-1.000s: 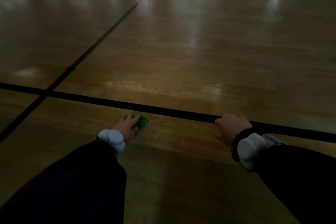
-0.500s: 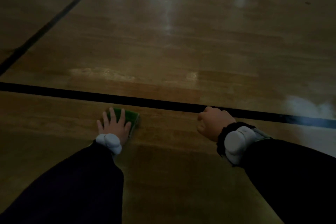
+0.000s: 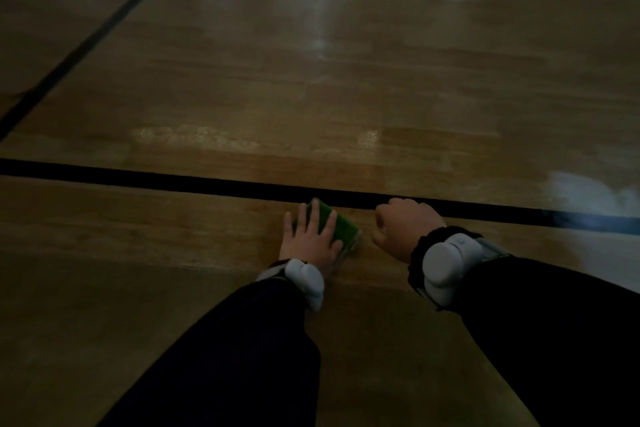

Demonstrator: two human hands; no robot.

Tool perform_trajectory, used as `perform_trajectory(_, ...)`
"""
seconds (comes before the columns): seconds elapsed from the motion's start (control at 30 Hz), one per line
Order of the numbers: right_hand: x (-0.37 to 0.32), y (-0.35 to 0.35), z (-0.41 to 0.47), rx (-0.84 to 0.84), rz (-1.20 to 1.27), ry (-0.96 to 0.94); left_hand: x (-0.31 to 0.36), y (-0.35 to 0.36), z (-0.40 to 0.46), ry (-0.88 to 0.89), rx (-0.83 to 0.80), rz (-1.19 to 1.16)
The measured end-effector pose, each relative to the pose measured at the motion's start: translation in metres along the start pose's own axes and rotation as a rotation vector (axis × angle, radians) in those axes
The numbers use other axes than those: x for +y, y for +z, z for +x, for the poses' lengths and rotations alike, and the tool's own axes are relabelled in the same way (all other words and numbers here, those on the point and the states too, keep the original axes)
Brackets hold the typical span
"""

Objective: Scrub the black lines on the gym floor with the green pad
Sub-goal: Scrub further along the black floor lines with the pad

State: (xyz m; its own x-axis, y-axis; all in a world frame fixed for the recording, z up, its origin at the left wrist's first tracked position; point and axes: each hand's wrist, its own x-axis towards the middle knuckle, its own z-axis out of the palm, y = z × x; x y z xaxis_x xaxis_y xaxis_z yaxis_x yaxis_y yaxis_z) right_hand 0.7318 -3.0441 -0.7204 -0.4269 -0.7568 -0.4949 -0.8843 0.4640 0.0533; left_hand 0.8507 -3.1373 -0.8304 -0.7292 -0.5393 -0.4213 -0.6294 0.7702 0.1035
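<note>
A thick black line (image 3: 173,180) runs left to right across the wooden gym floor (image 3: 311,97). The green pad (image 3: 341,224) lies flat on the floor just below that line, its far corner at the line's edge. My left hand (image 3: 310,236) presses down on the pad with fingers straight and spread. My right hand (image 3: 405,227) is a closed fist resting knuckles-down on the floor, touching the line, just right of the pad. It holds nothing. Both wrists carry white bands over dark sleeves.
A thinner black line (image 3: 97,35) runs diagonally at the upper left. A pale wet or foamy patch (image 3: 588,194) lies on the floor at the right, over the thick line. Bright reflections shine on the boards farther away.
My left hand has slid the pad to the right along the floor, close to my right fist. The view has shifted, so the crossing of the lines left the frame.
</note>
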Motion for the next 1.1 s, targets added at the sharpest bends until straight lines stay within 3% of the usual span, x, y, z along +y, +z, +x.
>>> perform_trajectory(0.17, -0.011, 0.000, 0.002, 0.030, 0.046, 0.008, -0.015, -0.003, -0.001, -0.022, -0.032, 0.066)
perform_trajectory(0.43, -0.029, -0.014, 0.003, 0.066, 0.024, -0.021, -0.052, 0.001, -0.015, -0.125, -0.048, -0.016)
perform_trajectory(0.9, -0.099, -0.062, 0.011, 0.216, 0.026, -0.212, -0.211, 0.021, -0.121, -0.671, -0.088, -0.261)
perform_trajectory(1.1, -0.120, -0.065, 0.009, 0.243, -0.017, -0.264, -0.205, 0.029, -0.121, -0.692, -0.060, -0.345)
